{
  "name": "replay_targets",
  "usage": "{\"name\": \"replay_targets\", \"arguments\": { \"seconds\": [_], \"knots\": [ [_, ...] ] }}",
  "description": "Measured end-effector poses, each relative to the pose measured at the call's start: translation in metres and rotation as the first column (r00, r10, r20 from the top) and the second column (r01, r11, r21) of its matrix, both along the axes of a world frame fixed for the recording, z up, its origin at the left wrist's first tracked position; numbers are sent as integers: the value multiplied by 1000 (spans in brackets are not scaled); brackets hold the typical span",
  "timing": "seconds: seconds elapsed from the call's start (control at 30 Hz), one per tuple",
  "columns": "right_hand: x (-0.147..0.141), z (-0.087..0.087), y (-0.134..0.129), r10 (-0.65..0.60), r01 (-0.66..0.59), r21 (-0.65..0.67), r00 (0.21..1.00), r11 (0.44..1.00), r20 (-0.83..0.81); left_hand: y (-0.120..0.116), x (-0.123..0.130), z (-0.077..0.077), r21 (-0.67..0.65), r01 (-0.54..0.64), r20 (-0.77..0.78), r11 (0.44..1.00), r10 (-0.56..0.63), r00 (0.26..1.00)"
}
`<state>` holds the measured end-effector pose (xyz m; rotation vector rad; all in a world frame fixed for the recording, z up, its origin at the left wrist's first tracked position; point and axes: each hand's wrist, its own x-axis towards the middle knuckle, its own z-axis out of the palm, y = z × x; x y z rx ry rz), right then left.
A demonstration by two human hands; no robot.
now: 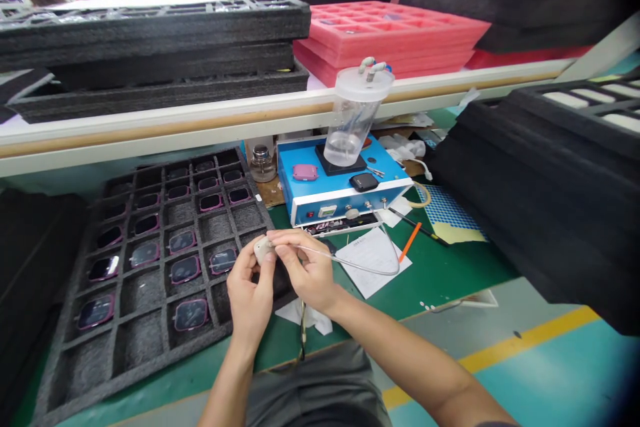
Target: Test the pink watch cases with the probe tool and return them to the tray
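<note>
Left hand (249,293) pinches a small white part (262,248) at its fingertips, over the green worktop (440,273). Right hand (306,267) is closed on a thin clear tube (360,265), tip touching the part. Tube loops off to 3 o'clock, then up toward the blue box (345,197) at 1 o'clock; far end unclear. Clear jar (353,117) stands on that box. Black foam tray (150,260) at 9 o'clock, dark-faced units in several cells. Paper sheet (373,260) and orange pen (410,242) at 3 o'clock.
</note>
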<state>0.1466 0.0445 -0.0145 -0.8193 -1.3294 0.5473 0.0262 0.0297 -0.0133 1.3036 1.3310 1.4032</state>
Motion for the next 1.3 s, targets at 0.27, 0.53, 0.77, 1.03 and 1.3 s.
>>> {"name": "replay_targets", "arguments": {
  "seconds": [0.27,0.53,0.77,1.03,1.3],
  "knots": [
    [0,0,-1,-2,2,2,1000,1000,6,0,1,1,-3,-5,7,1000,5,1000],
    [1,1,-1,-7,7,-2,1000,1000,14,-1,0,0,-9,7,8,1000,-7,1000],
    [1,1,-1,5,-5,1,1000,1000,7,0,0,0,-9,7,7,1000,-7,1000],
    [1,1,-2,18,-18,-21,1000,1000,2,0,0,-2,-6,8,5,1000,-8,1000],
    [1,1,-2,15,-14,-39,1000,999,7,0,0,-3,-8,15,-2,1000,-15,1000]
  ]
}}
